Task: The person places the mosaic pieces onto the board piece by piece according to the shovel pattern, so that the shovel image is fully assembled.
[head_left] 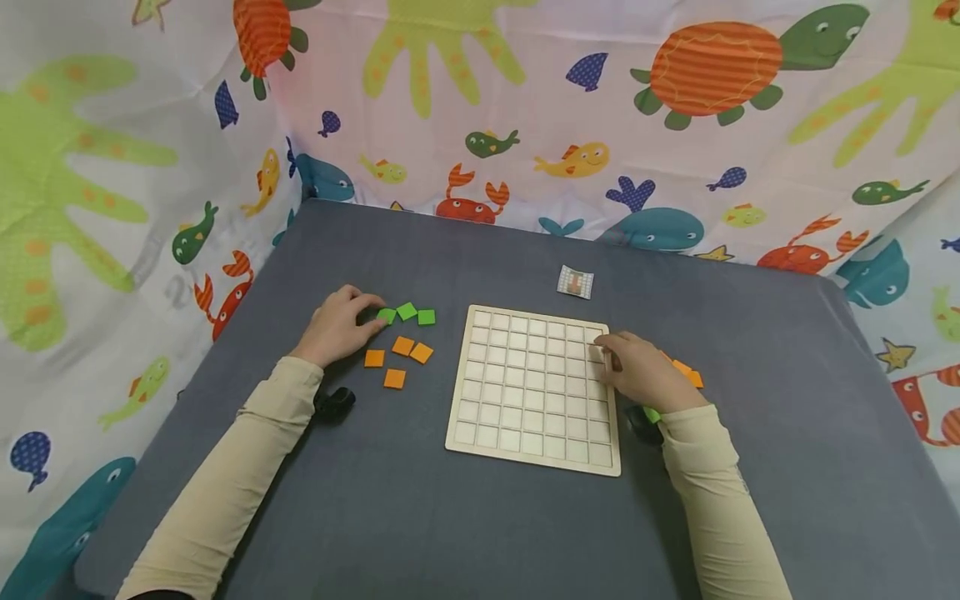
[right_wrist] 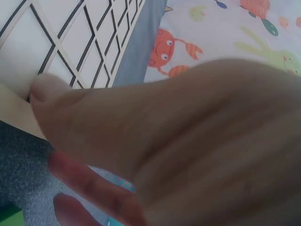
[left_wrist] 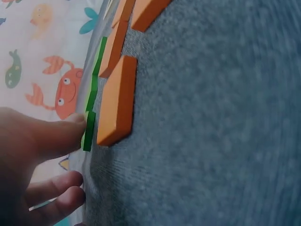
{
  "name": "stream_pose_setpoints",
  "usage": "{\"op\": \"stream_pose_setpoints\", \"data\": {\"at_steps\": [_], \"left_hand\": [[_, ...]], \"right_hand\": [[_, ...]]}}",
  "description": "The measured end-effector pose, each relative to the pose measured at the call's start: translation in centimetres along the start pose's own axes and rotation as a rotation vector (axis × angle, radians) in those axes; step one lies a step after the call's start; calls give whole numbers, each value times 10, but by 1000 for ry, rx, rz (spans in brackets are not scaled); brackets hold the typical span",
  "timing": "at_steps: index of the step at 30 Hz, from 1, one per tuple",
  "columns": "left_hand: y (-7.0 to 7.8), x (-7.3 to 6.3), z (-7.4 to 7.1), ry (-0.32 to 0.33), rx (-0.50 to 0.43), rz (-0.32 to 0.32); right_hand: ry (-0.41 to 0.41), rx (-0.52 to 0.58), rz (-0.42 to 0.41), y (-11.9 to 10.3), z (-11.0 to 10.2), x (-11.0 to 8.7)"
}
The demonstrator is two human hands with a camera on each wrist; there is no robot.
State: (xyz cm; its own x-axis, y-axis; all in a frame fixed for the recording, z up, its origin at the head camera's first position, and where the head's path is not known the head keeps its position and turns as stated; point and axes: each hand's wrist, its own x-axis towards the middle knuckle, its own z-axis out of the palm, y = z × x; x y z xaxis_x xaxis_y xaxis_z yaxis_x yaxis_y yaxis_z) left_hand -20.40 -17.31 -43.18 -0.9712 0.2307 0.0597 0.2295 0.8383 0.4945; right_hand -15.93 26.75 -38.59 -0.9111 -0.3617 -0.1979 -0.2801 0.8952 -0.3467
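Observation:
My left hand (head_left: 341, 325) has its thumb and index finger around a small green square tile (head_left: 386, 316). The left wrist view shows the thumb against the edge of this green tile (left_wrist: 88, 132). Two more green tiles (head_left: 426, 317) lie beside it, and several orange square tiles (head_left: 395, 379) lie nearer me. My right hand (head_left: 641, 371) is at the right edge of a pale wooden grid board (head_left: 534, 387). Its index finger and thumb stand apart, touching the board; in the right wrist view the thumb (right_wrist: 51, 89) rests on the rim. No tile shows in this hand.
Orange tiles (head_left: 687, 375) and a green tile (head_left: 652, 414) are partly hidden behind my right hand. A small printed card (head_left: 575, 282) lies beyond the board on the grey table (head_left: 495, 533). A patterned sea-animal cloth (head_left: 525, 100) hangs around the table.

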Motion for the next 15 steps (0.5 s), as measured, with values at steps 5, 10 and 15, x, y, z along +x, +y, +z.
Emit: {"op": "stream_pose_setpoints", "data": {"at_steps": [5,10,15], "left_hand": [[0,2,2,-23,22,37],[-3,3,4,-20,21,36],[-6,2,2,-26,-3,27]], "right_hand": [[-3,5,1,4,2,-3],[-13,-17,-13,7,2,-5],[-8,-30,-33,9,0,-5]]}}
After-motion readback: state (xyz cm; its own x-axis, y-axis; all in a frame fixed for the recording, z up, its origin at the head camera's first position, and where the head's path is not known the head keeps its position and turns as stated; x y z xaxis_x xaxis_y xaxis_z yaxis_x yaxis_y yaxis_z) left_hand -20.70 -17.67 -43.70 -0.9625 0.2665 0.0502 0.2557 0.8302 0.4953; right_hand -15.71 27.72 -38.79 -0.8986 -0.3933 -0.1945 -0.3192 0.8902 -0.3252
